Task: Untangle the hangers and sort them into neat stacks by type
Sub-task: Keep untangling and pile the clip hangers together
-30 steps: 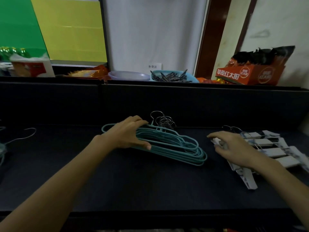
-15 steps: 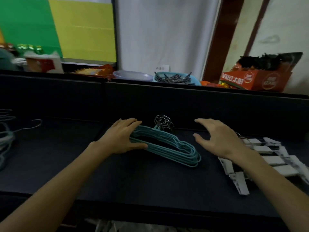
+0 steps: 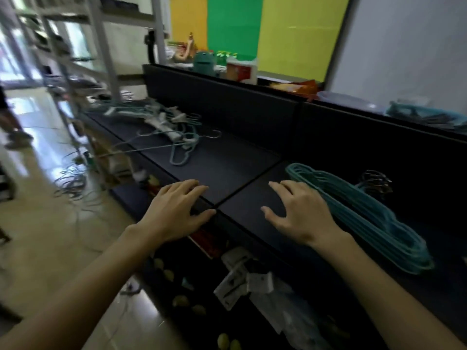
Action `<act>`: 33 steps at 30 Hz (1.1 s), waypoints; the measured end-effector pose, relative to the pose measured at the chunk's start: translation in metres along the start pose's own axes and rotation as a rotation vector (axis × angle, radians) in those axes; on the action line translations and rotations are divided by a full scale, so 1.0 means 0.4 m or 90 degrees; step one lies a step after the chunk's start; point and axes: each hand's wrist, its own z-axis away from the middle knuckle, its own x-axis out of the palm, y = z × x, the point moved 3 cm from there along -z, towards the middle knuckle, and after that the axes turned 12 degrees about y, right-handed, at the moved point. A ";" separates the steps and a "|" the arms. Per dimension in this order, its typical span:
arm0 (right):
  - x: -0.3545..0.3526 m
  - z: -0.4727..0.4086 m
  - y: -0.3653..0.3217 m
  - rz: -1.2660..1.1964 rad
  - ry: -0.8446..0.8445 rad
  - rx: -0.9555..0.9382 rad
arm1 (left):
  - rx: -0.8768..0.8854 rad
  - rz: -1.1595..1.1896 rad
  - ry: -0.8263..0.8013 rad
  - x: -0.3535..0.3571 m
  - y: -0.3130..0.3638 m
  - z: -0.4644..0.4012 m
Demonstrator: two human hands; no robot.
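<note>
Teal hanger stack (image 3: 366, 218): sorted, neat, on the dark table (image 3: 227, 168). Tangled hanger heap (image 3: 164, 127): unsorted, well beyond the stack at the table's far end. Left hand (image 3: 174, 213) and right hand (image 3: 300, 218): fingers spread, empty, near the stack; judged roughly half done.

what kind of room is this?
Probably a storeroom or stock area used as a work bench, not a home: metal shelving racks, a long dark counter strewn with hangers, and boxed goods on the ledge behind.
</note>
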 end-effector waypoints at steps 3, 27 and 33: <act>0.024 -0.039 -0.093 0.001 -0.006 -0.038 | -0.035 -0.017 0.017 -0.031 -0.095 0.034; 0.306 -0.635 -0.542 -0.048 -0.012 -0.002 | -0.025 0.051 0.010 0.075 -0.925 -0.205; 0.424 -0.811 -0.550 -0.072 -0.100 -0.067 | -0.004 0.035 -0.015 0.150 -1.070 -0.395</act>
